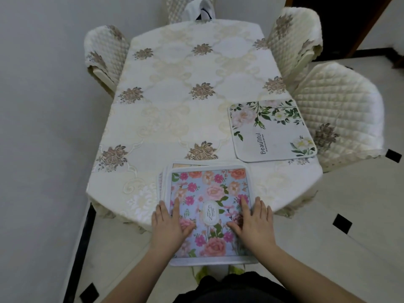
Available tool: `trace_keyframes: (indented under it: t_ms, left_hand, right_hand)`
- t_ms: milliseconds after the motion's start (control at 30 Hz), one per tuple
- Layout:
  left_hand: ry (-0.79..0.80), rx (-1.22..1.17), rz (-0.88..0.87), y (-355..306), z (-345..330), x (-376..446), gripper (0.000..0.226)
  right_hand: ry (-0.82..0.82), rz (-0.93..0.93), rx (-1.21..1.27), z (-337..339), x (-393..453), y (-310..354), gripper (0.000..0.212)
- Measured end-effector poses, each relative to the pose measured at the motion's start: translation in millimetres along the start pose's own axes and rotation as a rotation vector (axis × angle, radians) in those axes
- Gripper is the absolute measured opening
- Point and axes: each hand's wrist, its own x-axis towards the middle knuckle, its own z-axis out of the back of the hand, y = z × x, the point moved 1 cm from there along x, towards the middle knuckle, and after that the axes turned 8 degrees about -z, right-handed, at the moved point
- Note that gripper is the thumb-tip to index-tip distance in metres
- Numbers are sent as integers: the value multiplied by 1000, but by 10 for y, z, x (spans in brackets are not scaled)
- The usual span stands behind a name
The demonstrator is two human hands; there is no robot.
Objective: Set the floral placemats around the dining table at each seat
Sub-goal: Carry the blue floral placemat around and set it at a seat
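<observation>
Blue floral placemat [211,212] tops a stack at the table's [175,119] near edge; our left hand [169,224] and right hand [253,221] press it, fingers straight and spread. White floral placemat [271,132] lies beyond our right fingertips.

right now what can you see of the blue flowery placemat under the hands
The blue placemat is squarish, with pink and peach roses, a white border and a white oval label. It looks like padded fabric. It lies flat atop a stack of mats at the table's near end, its near edge overhanging. The left hand and right hand press flat on it.
</observation>
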Motion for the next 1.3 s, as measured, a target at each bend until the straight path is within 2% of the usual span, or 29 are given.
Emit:
trace_keyframes:
  t_ms: [100,233,333,400,500,600,667,800,833,900,967,1067,1300]
  left_hand:
    - [63,-26,10,-44,30,-36,117]
    - [28,-125,54,-59,111,-50,94]
    - [-27,-265,85,-11,159,-46,84]
    - [-151,-513,106,-5,247,-87,77]
    - [-283,-968,237,-27,399,-170,66]
    - [-318,-1180,316,-11,477,-212,71]
    - [-267,-1288,367,22,515,-233,72]
    - [-53,-1211,323,94,476,-259,34]
    - [-19,-1160,305,90,470,-276,30]
    - [18,-1028,262,73,456,-303,39]
    - [8,-920,225,43,466,-341,49]
    - [-68,-887,243,30,544,-443,50]
    - [-240,-955,346,203,748,-771,52]
  right_hand:
    - [40,41,13,73,-10,5,99]
    - [-8,108,1,92,-60,-2,90]
    - [-76,157,149,168,-144,-16,81]
    - [-17,205,323,233,-172,-41,79]
    - [18,229,648,389,-206,-107,82]
    - [89,160,847,491,-184,-173,86]
    - [149,117,897,507,-138,-213,82]
    - [226,89,882,486,-19,-263,73]
    - [236,82,884,482,4,-264,73]
    - [252,87,908,485,25,-263,72]
    - [247,111,922,489,33,-272,69]
    - [243,157,939,505,27,-268,66]
    - [242,297,964,608,-16,-4,62]
